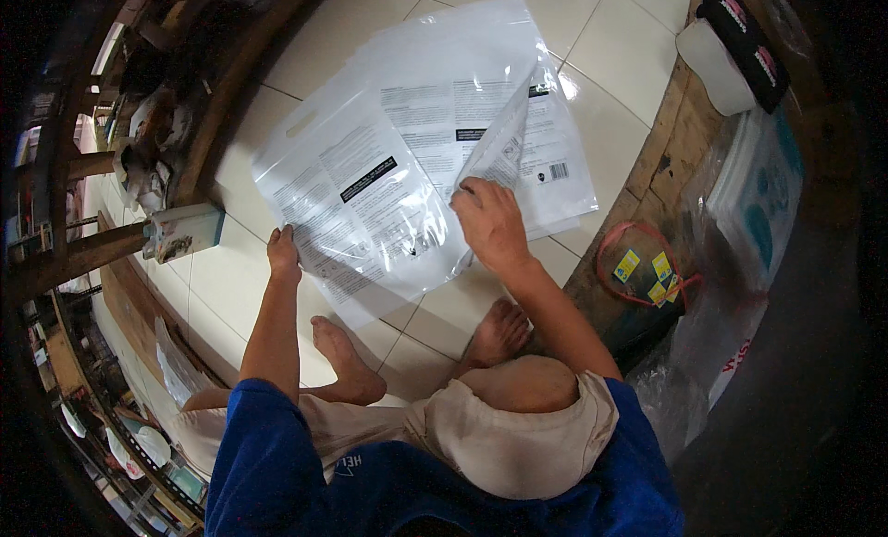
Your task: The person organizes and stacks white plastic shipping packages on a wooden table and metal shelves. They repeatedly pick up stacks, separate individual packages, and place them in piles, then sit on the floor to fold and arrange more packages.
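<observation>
Several clear printed plastic bags lie fanned out on the tiles in front of me. At the left edge of the front plastic bag (351,204), which has a handle slot at its far corner, my left hand (283,252) is closed in a pinch. My right hand (492,221) has its fingers curled on the turned-up edge of another plastic bag (444,98), partly folded back. Under that fold, a further bag (555,158) shows text and a barcode. The fingertips of my right hand are partly hidden by its back.
White tiles (610,102) surround the bags, and my bare feet (347,359) are just behind them. Along the right runs a wooden board (647,181) with a red band (606,250) and small yellow labels (627,265). Plastic-wrapped stacks (754,204) stand beyond; wooden shelving (83,269) is at left.
</observation>
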### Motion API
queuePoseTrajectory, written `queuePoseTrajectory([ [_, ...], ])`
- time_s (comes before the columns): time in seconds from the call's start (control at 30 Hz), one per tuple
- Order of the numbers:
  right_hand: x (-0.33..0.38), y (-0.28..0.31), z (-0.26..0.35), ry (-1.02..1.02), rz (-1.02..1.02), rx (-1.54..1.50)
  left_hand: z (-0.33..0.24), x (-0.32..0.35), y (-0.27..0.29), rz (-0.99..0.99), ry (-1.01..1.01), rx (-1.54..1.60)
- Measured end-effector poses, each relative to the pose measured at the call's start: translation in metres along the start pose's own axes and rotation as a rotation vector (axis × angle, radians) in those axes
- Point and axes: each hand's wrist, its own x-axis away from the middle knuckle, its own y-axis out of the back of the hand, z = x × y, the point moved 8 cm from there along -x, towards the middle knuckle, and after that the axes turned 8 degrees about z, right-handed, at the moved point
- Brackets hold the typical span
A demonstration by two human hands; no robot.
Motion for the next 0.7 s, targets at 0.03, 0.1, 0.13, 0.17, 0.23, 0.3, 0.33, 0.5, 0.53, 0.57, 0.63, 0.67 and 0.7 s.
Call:
queuePoseTrajectory([
  [0.03,0.002,0.002,0.008,0.041,-0.044,0.028,0.003,-0.003,0.002,0.006,0.008,-0.007],
  [0.1,0.006,-0.004,0.016,0.08,-0.007,-0.002,0.007,-0.008,0.006,0.015,0.023,-0.019],
  [0.13,0.008,-0.007,0.02,0.099,0.0,-0.013,0.011,-0.009,0.008,0.013,0.027,-0.01],
  [0.17,0.007,-0.009,0.024,0.117,0.007,-0.026,0.01,-0.008,0.007,0.01,0.031,-0.001],
  [0.23,0.006,-0.01,0.03,0.118,0.021,-0.089,0.009,-0.007,0.005,0.024,0.039,-0.006],
  [0.3,0.014,-0.025,0.031,0.016,0.198,-0.197,0.009,-0.006,0.004,0.053,0.047,-0.028],
  [0.33,0.018,-0.025,0.032,-0.001,0.152,-0.271,0.007,-0.006,0.004,0.049,0.034,-0.02],
  [0.5,0.042,-0.031,-0.004,-0.3,0.113,-0.561,-0.003,0.002,-0.005,0.045,-0.007,0.024],
  [0.53,0.05,-0.029,-0.02,-0.4,0.072,-0.605,-0.001,0.0,-0.004,0.046,-0.01,0.034],
  [0.57,0.061,-0.03,-0.044,-0.505,0.073,-0.549,0.002,-0.003,-0.001,0.045,-0.016,0.043],
  [0.63,0.075,-0.003,-0.081,-0.612,-0.076,-0.507,0.004,-0.005,0.0,0.055,-0.02,0.041],
  [0.67,0.088,0.007,-0.104,-0.688,-0.135,-0.411,0.002,-0.004,-0.001,0.065,-0.023,0.028],
  [0.7,0.095,0.025,-0.117,-0.737,-0.228,-0.401,0.001,-0.003,-0.003,0.072,-0.024,0.016],
])
